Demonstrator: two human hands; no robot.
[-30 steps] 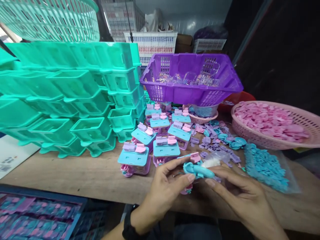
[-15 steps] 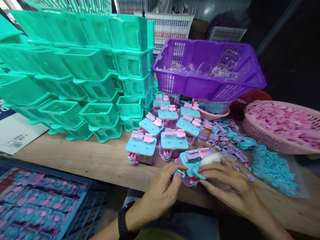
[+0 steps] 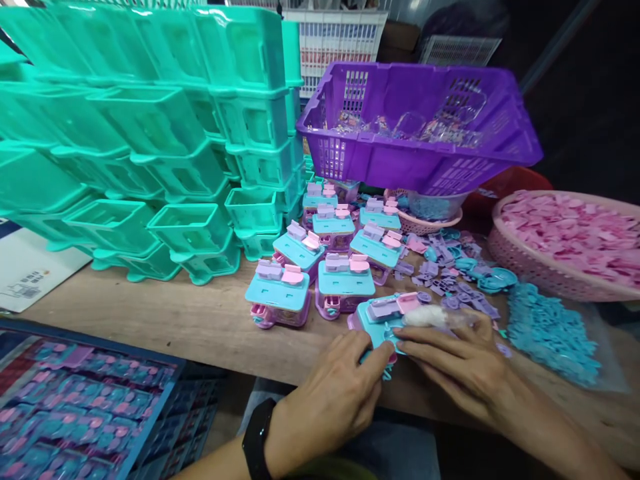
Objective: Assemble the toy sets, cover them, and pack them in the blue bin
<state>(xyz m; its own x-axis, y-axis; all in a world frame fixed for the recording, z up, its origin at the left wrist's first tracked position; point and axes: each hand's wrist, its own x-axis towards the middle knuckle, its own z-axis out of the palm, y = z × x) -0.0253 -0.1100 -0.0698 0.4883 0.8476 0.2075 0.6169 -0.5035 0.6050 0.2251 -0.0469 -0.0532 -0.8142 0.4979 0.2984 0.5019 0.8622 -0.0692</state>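
Your left hand [image 3: 333,393] moved onto the toy [image 3: 383,319] | both grips pinch it | purple basket [image 3: 400,167] at 12: clear pieces | pink basket [image 3: 510,257] at 2: pink chips.

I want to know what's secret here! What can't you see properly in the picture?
- Head view: the front of the blue-topped pink toy piece is covered by the left hand and right hand.
- The clear items in the purple slotted plastic basket are too glary to identify.
- The round pink basket of pink chips is cut off by the right edge.
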